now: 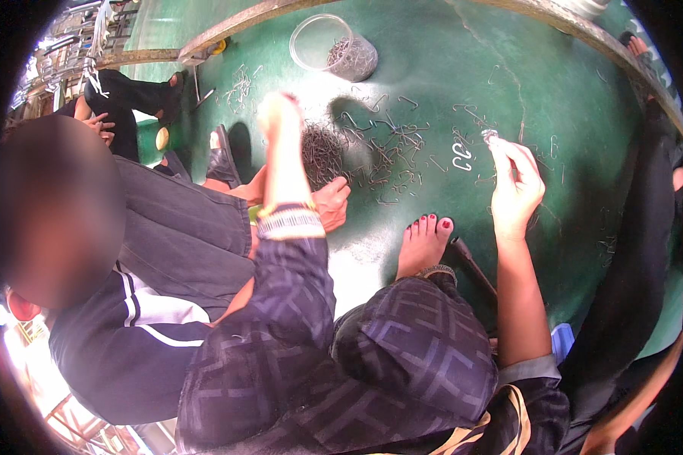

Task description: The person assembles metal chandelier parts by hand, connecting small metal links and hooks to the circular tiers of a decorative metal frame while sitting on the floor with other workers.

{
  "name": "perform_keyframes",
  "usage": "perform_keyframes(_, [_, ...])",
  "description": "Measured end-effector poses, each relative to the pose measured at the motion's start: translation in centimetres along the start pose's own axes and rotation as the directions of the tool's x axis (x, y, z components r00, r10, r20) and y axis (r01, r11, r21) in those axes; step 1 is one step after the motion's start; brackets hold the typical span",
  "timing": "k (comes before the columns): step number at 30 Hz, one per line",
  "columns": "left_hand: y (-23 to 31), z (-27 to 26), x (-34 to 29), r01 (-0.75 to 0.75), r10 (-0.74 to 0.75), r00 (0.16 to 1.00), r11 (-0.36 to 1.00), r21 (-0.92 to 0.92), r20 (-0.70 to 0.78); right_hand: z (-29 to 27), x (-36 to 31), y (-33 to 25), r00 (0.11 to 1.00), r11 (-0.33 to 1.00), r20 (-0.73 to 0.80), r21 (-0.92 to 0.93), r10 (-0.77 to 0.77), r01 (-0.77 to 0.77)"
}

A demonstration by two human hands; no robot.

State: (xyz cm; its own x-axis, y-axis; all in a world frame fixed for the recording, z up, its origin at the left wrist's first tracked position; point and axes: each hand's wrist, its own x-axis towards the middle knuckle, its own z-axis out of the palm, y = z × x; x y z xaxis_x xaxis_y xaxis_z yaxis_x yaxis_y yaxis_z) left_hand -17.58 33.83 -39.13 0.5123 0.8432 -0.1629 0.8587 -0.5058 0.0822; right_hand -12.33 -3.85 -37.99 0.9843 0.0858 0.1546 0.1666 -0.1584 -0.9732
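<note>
Right, both hands are up over the green floor (432,61), no bench in view. Person sits on the floor, bare foot (423,241) stretched out near the middle.

Right hand (517,186): fingers pinched together on a small metal clip (490,136), held just above the floor at the right of the scatter. Grip is fingertip only, palm clear.

Left hand (278,114): raised, blurred, fingers look curled together. Cannot tell if anything is in it.

Stock: a dense pile of wire clips (322,152) lies on the floor left of centre, with loose clips (402,152) strewn right of it, out to the right hand. A pair of pale bent hooks (461,157) lies just near the held clip. Farther off, a clear plastic tub (332,47) sits tipped, more clips inside.

Handling, my judgement: the clips look light, stiff and springy, thin wire. Likely to tangle in the pile and snag on each other, ends may prick. Best taken singly from the loose scatter, pinched at the bend, not at the free ends.

Another person sits at the left, their hand (332,203) resting at the near edge of the pile. A thin dark tool (474,265) lies beside the foot.
</note>
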Motion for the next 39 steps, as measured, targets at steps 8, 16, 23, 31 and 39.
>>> perform_keyframes(8, [-5.1, 2.8, -1.2, 0.008, -0.045, 0.993, 0.948, 0.319, 0.107, -1.1, 0.2, 0.3, 1.0, 0.999, -0.021, -0.047, -0.015, 0.014])
perform_keyframes(16, [-6.9, 5.2, -1.0, -0.229, 0.221, 0.972, 0.844, 0.484, 0.075, -0.8, 0.4, 0.7, 1.0, 0.998, -0.018, -0.066, -0.016, 0.015])
perform_keyframes(23, [-3.7, 3.1, -1.6, -0.13, 0.147, 0.988, 0.959, 0.253, -0.05, -0.4, 0.1, 0.5, 1.0, 0.999, -0.015, -0.049, -0.022, 0.021])
perform_keyframes(31, [11.8, -1.1, -12.1, -0.178, 0.681, 0.723, 0.35, -0.92, 0.119, -0.1, 0.5, -0.6, 1.0, 0.999, -0.013, -0.038, 0.011, -0.012])
perform_keyframes(39, [14.2, -1.5, -17.0, -0.055, 0.795, 0.607, 0.055, -0.997, 0.01, 0.1, 0.5, -0.8, 0.999, 0.998, -0.024, -0.054, -0.036, 0.034])
